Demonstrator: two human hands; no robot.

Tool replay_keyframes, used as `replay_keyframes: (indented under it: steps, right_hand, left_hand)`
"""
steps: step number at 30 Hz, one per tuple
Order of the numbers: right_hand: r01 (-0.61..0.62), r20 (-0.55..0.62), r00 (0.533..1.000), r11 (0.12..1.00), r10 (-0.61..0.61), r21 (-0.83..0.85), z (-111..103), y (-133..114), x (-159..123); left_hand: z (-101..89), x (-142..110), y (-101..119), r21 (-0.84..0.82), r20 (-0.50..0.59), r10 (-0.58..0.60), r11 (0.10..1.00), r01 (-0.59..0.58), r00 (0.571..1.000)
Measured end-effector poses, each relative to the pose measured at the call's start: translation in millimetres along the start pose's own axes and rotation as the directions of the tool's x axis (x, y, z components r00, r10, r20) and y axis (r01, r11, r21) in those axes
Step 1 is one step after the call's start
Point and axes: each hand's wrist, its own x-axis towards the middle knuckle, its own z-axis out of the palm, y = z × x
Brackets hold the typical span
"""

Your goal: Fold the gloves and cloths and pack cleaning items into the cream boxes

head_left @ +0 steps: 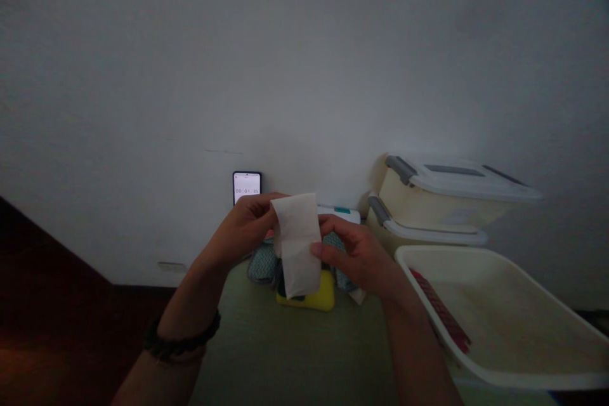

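Left hand pinching white tissue at upper left, right hand gripping its right edge, hands angled inward

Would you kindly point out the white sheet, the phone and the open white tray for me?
White sheet (301,245): head view, middle of its front face.
Phone (247,186): head view, its lit screen.
White tray (514,307): head view, bare part of its floor.
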Motion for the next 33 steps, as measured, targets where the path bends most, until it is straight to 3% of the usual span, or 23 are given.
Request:
replay_keyframes:
  steps: [4, 9, 13, 17, 20, 24, 28, 30, 33]
  right_hand:
    - [-0.029, -0.02, 0.999, 0.993, 0.027, -0.118, 1.1, -1.1, 0.5]
    - [-0.088, -0.015, 0.996, 0.975, 0.087, -0.204, 0.0, -1.5, -0.1]
    - [-0.106, -0.015, 0.994, 0.969, 0.105, -0.222, -0.6, -1.6, -0.1]
    - [-0.105, -0.029, 0.995, 0.963, 0.101, -0.249, 0.4, -1.3, 0.9]
    - [-0.103, -0.054, 0.994, 0.96, 0.093, -0.261, 0.4, 0.3, 0.9]
    - [-0.11, -0.069, 0.993, 0.969, 0.097, -0.221, -1.9, 4.6, -1.0]
    - [-0.14, -0.052, 0.99, 0.976, 0.132, -0.168, -4.3, 6.5, -3.3]
    - [-0.148, -0.029, 0.989, 0.974, 0.145, -0.169, -5.0, 5.0, -4.0]
    - [-0.143, 0.03, 0.988, 0.968, 0.152, -0.209, -5.3, 1.0, -4.5]
  left_hand:
    - [3.8, 0.4, 0.1, 0.087, -0.08, 0.125, 0.989, -0.118, 0.989]
    - [8.8, -1.1, 1.0, 0.34, -0.206, 0.276, 0.92, -0.196, 0.939]
    - [8.6, -2.9, 2.4, 0.494, -0.22, 0.363, 0.842, -0.218, 0.905]
    - [9.2, -3.7, 3.4, 0.536, -0.249, 0.38, 0.82, -0.2, 0.891]
    - [9.1, -2.4, 2.2, 0.457, -0.269, 0.319, 0.873, -0.171, 0.909]
    - [6.2, 1.1, -1.7, 0.157, -0.168, 0.133, 0.982, -0.107, 0.977]
    - [3.4, 3.7, -4.7, -0.062, -0.119, -0.016, 0.998, 0.008, 0.993]
    - [3.4, 4.1, -4.6, -0.091, -0.13, -0.025, 0.996, 0.013, 0.991]
    - [5.0, 3.8, -2.5, -0.052, -0.231, 0.031, 0.998, -0.044, 0.973]
